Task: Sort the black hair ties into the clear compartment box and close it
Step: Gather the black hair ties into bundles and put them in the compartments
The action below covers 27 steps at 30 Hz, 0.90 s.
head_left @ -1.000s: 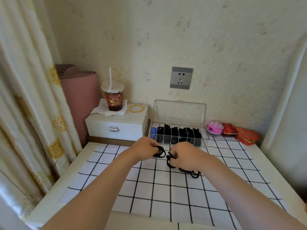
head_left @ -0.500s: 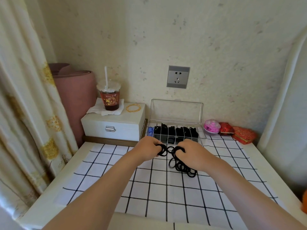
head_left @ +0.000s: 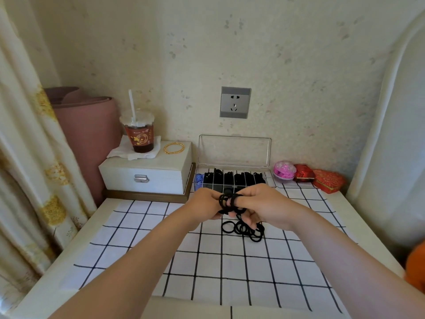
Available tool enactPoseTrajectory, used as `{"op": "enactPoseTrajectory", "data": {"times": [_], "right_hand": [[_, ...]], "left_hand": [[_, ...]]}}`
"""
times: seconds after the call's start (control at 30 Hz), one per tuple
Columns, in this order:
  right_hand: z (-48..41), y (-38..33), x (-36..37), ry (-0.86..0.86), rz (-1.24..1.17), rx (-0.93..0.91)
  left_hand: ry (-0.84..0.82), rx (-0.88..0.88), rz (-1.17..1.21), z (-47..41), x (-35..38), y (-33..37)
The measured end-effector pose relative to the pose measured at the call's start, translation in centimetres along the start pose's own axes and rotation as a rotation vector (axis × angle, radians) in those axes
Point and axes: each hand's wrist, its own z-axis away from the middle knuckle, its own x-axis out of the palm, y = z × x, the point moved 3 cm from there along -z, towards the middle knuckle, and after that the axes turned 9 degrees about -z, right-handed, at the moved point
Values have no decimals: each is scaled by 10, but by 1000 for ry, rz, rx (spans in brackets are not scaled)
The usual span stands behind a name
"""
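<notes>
While both hands [head_left: 232, 204] pinch several hair ties [head_left: 227, 201], more ties [head_left: 243, 229] lie beneath.

Probably a home bedroom: curtain [head_left: 27, 157], jewellery box [head_left: 147, 173], trinkets.

Black hair ties [head_left: 243, 229], white black-gridded cloth [head_left: 207, 261], clear compartment box [head_left: 234, 153]

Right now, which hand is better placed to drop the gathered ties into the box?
Probably the right hand: the hair ties seem looped over its fingers, just before the open compartment box. The left hand only pinches them.
</notes>
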Motion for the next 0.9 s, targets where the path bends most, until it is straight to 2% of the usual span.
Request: {"op": "enactPoseTrajectory", "data": {"times": [0.33, 0.47, 0.57, 0.77, 0.9], "right_hand": [[-2, 9, -8, 270, 176, 42], [-6, 13, -8, 324, 326, 28], [-8, 15, -7, 303, 359, 30], [-2, 9, -12, 145, 0, 12], [-2, 9, -18, 285, -42, -20]], "left_hand": [[-419, -48, 433, 15, 3, 10], [-397, 35, 284, 14, 6, 10], [-328, 27, 229, 10, 3, 5], [-272, 21, 233, 6, -6, 3], [-275, 57, 297, 7, -7, 6]]}}
